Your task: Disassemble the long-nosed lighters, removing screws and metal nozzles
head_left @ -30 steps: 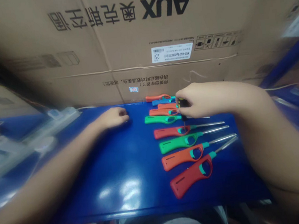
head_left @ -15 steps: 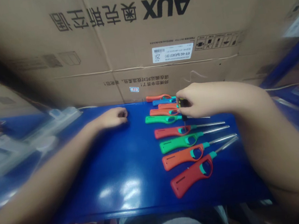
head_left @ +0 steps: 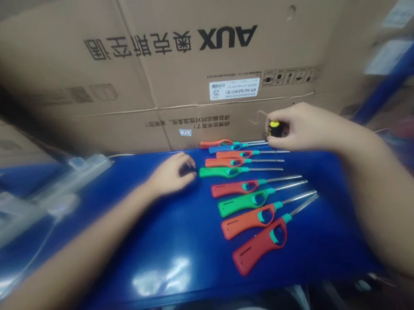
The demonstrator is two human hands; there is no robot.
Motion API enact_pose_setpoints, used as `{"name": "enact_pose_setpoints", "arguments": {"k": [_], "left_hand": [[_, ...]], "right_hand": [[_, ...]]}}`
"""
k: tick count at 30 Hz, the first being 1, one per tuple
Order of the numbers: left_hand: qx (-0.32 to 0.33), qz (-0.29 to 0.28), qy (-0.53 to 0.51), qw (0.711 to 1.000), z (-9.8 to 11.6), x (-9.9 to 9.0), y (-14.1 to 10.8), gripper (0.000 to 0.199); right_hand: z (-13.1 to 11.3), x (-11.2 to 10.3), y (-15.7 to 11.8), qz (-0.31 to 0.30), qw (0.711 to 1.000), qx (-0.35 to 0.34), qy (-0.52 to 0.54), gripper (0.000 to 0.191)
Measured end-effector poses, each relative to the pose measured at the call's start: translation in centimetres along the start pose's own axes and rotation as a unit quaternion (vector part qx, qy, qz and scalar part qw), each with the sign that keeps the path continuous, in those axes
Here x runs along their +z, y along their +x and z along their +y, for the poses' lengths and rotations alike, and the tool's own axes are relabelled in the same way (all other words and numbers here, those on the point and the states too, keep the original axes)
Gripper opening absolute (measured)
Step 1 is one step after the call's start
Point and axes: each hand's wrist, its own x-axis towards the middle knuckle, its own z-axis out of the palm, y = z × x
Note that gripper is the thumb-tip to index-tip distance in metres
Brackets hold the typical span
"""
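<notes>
My right hand (head_left: 296, 126) is closed around a screwdriver (head_left: 275, 129) with a black and yellow handle. Its thin shaft points down over the metal tubes of the back lighters. Left of the row, my left hand (head_left: 173, 174) rests on the table, fingers loosely curled, thumb apart, nothing visible in them. Closest to it is the handle of a green lighter (head_left: 218, 172). Several long-necked lighters lie in a column, tubes to the right: a blue one (head_left: 223, 149) near the back, a red one (head_left: 234, 188), another green one (head_left: 243, 202), an orange one (head_left: 245, 222) and a red one (head_left: 255, 253) in front.
A large cardboard box (head_left: 179, 83) walls off the back of the blue table (head_left: 178, 229). On the left stand a white power strip (head_left: 77, 178) and a plugged-in cable (head_left: 39, 248). A blue post (head_left: 382, 78) slants at the right. Another person's blurred hand is at the far left.
My right hand has moved right and slightly up with the screwdriver, away from the lighter handles. My left hand has come right, towards the lighters, and its fingers have loosened. The view has tilted a little.
</notes>
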Motion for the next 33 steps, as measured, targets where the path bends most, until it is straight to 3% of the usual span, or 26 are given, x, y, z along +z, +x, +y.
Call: {"name": "enact_pose_setpoints", "arguments": {"k": [3, 6, 12, 16, 19, 22, 25, 29, 31, 33], "left_hand": [[0.081, 0.010, 0.022, 0.996, 2.4, 0.9, 0.0, 0.024], [0.125, 0.027, 0.049, 0.991, 3.6, 1.8, -0.1, 0.024], [0.140, 0.030, 0.052, 0.988, 3.2, 3.6, 0.1, 0.028], [0.134, 0.028, 0.024, 0.990, 2.8, 4.0, 0.2, 0.027], [0.137, 0.026, 0.014, 0.990, 2.6, 4.0, 0.2, 0.026], [0.136, 0.026, 0.006, 0.990, 2.6, 4.0, 0.2, 0.026], [0.135, 0.027, 0.000, 0.991, 2.5, 4.0, 0.2, 0.025], [0.128, 0.025, -0.003, 0.991, 2.4, 4.0, 0.2, 0.025], [0.123, 0.024, -0.006, 0.992, 2.4, 4.0, 0.3, 0.026], [0.121, 0.024, -0.008, 0.992, 2.4, 4.0, 0.3, 0.026]], "right_hand": [[2.7, 1.6, -1.4, 0.011, 0.999, -0.006, -0.043, 0.019], [5.3, 3.7, -2.8, -0.024, 0.998, 0.021, -0.052, 0.021], [8.6, 7.6, -3.8, -0.141, 0.989, 0.054, 0.009, 0.016], [9.2, 8.3, -4.1, -0.215, 0.972, 0.089, 0.040, 0.028], [9.3, 8.3, -4.2, -0.216, 0.969, 0.115, 0.037, 0.028], [8.8, 7.9, -4.2, -0.197, 0.974, 0.101, 0.039, 0.033], [6.8, 6.9, -4.6, -0.186, 0.976, 0.033, 0.110, 0.048], [2.6, 5.5, -5.8, -0.314, 0.926, -0.066, 0.201, 0.108], [0.7, 5.4, -6.4, -0.347, 0.922, -0.050, 0.165, 0.126], [-0.6, 5.5, -6.8, -0.368, 0.921, -0.009, 0.124, 0.131]]}}
